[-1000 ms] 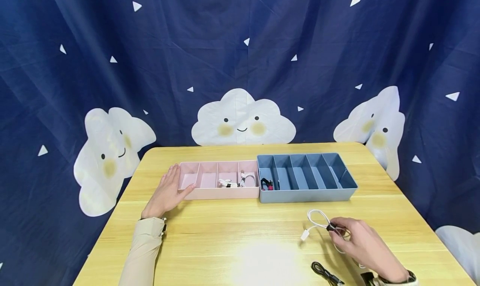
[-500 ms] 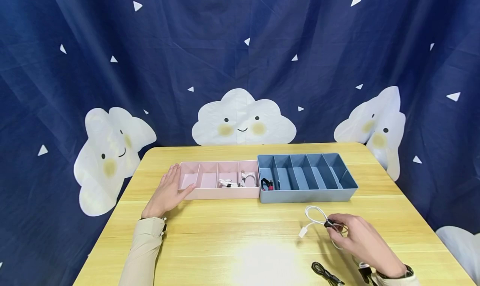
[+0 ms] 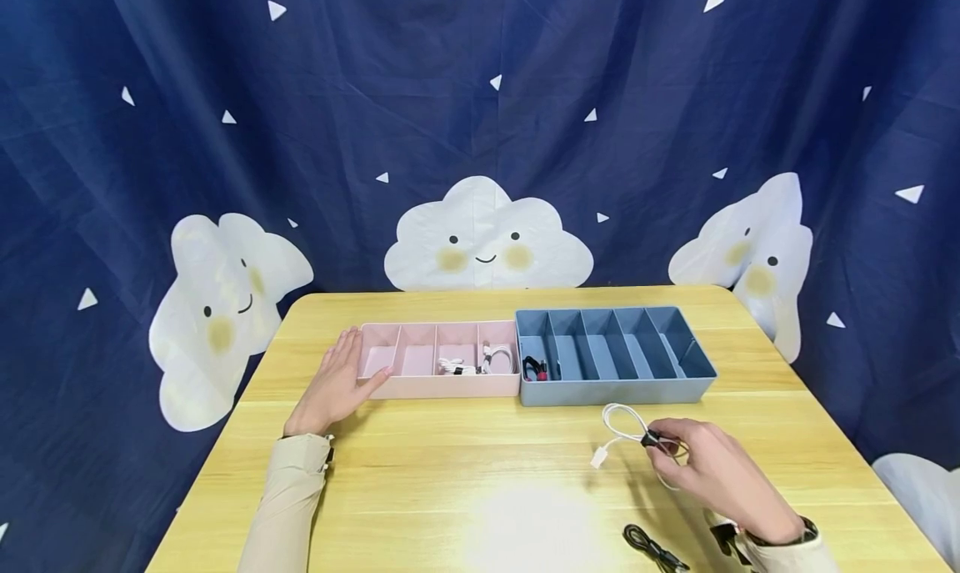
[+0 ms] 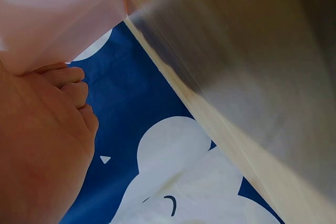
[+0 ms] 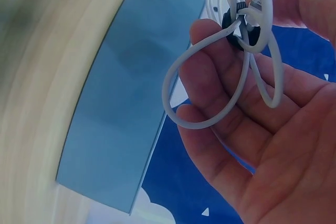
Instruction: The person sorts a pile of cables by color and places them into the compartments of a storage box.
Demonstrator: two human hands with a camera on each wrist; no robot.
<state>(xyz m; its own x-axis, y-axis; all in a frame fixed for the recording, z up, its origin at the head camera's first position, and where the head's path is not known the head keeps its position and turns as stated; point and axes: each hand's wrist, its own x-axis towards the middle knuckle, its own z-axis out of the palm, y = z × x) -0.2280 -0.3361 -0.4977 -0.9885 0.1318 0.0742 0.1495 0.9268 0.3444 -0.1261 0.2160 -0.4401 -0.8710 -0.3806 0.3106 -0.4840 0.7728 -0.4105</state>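
Note:
Pinched in my right hand (image 3: 716,470) is a white cable (image 5: 176,72), bundled by a black tie, its loop and plug hanging out to the left above the table. My left hand (image 3: 333,385) rests with straight fingers against the left end of a pink divided box (image 3: 442,387), thumb over its front rim. White cables (image 3: 455,367) lie in the third pink compartment, and another white cable (image 3: 498,359) lies in the fourth. A blue divided box (image 3: 618,392) adjoins it on the right; a black and red cable (image 3: 534,369) lies in its leftmost compartment.
A black cable (image 3: 652,548) lies coiled on the wooden table (image 3: 420,481) near the front, left of my right wrist. A dark blue curtain (image 3: 337,98) with clouds hangs behind the table.
My right hand has moved a little left and away from me, toward the blue box, carrying the white cable. The left hand and both boxes stay where they were.

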